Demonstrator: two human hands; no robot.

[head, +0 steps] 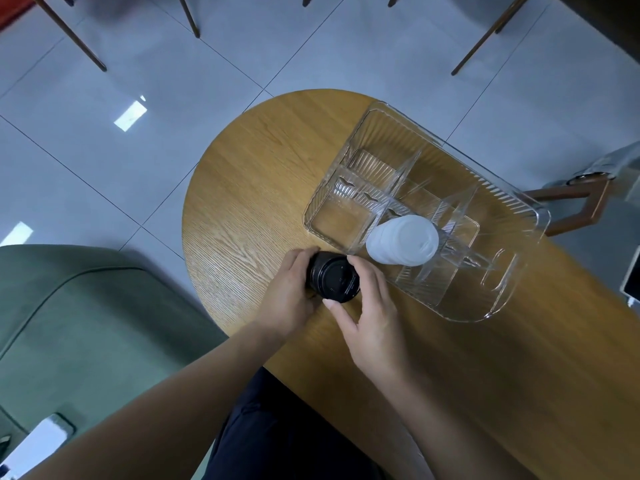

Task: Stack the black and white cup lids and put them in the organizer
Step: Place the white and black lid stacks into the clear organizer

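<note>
- A stack of black lids [334,278] stands on the wooden desk [249,202], close to its rounded left end and just in front of the near corner of the clear organizer [512,278].
- The left hand [289,292] curls around the left side of the black stack, fingers wrapped over its far edge.
- The right hand [367,306] cups the right side of the same stack: its forefinger lies along the far right rim and its thumb presses at the near edge.
- Both hands thus grip the black lids between them; neither is spread flat.
- A stack of white lids [403,244] already sits inside the organizer, leaning on its side in a compartment near the organizer's front wall.
- The white stack lies just to the right of and beyond the black stack, with the organizer's clear wall between them.
- The organizer is a ribbed, see-through plastic tray with several dividers, set at a slant across the desk.
- Faint pale marks show on top of the black lids, too small and blurred to read; no brand or label can be made out anywhere.
- A green sofa [69,323] stands to the left of the desk on the grey tiled floor [138,64].
- A white device [34,445] lies on the sofa at the lower left.
</note>
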